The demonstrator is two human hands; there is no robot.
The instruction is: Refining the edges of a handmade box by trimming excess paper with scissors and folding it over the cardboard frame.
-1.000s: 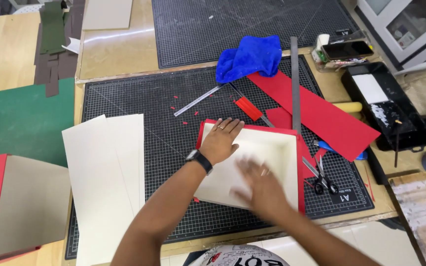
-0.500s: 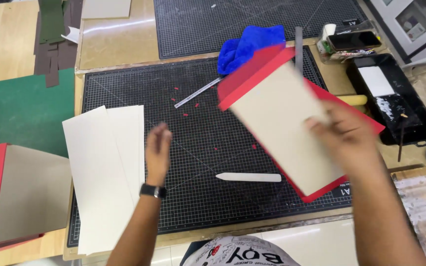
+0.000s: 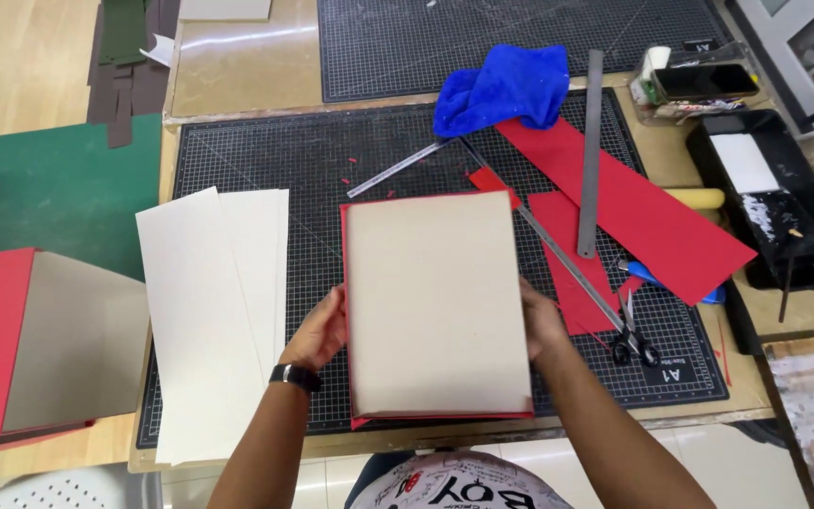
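A beige board (image 3: 435, 302) edged with red paper lies flat over the black cutting mat (image 3: 266, 160), right in front of me. My left hand (image 3: 317, 330) grips its left edge, fingers tucked under the board. On the opposite side my right hand (image 3: 541, 319) holds the right edge. A dark watch sits on my left wrist. Red paper shows as a thin border along the board's left and bottom sides.
Cream paper sheets (image 3: 214, 311) lie left of the board. Red strips (image 3: 633, 203), two metal rulers (image 3: 592, 151), scissors (image 3: 633, 339) and a blue cloth (image 3: 506, 90) sit to the right. A black glue tray (image 3: 765, 203) with roller stands far right; red-and-grey boards (image 3: 40, 344) far left.
The board was pressed flat, then lifted and turned over in my right hand; now it lies on the mat again, beige side up, held at both edges.
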